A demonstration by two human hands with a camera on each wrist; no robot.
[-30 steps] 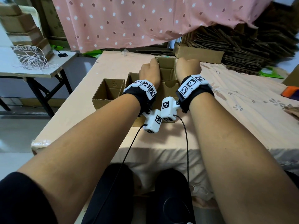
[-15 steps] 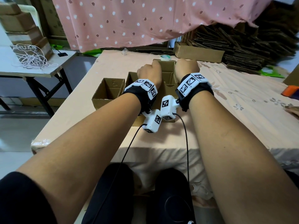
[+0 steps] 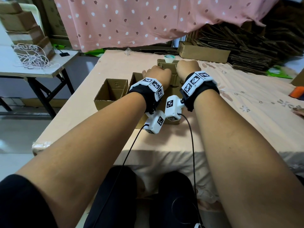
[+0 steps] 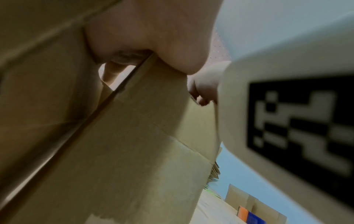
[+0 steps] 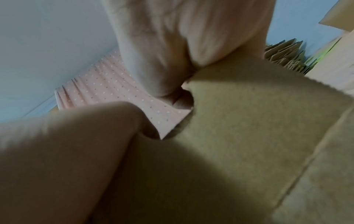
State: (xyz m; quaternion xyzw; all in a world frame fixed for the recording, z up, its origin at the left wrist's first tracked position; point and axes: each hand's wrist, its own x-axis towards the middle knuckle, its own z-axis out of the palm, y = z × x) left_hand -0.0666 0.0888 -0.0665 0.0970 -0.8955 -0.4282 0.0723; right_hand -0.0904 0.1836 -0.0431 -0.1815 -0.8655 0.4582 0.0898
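Here both hands are on a cardboard box [image 3: 167,65] that stands on the left half of the desk [image 3: 246,112], closer to its left edge than its right and about midway between the near and far edges. The left hand [image 3: 158,76] is curled over the top of a flap on the box's left side; the left wrist view shows its fingers [image 4: 113,72] hooked over the cardboard edge, so it is gripping the flap. The right hand [image 3: 187,69] is just beside it, a little further from the person, with its fingers pinched on a flap corner. The right wrist view shows that grip [image 5: 172,60] close up against the cardboard [image 5: 249,128]. The two wrists are nearly touching above the near side of the box.

Just left of it, an open empty box [image 3: 111,91] sits at the desk's left edge. Another open box [image 3: 134,78] stands between the two, mostly hidden by the left wrist. Near the far edge lie a roll of tape [image 3: 168,57] and a long carton [image 3: 204,54], with a pink dotted cloth [image 3: 148,18] hanging behind
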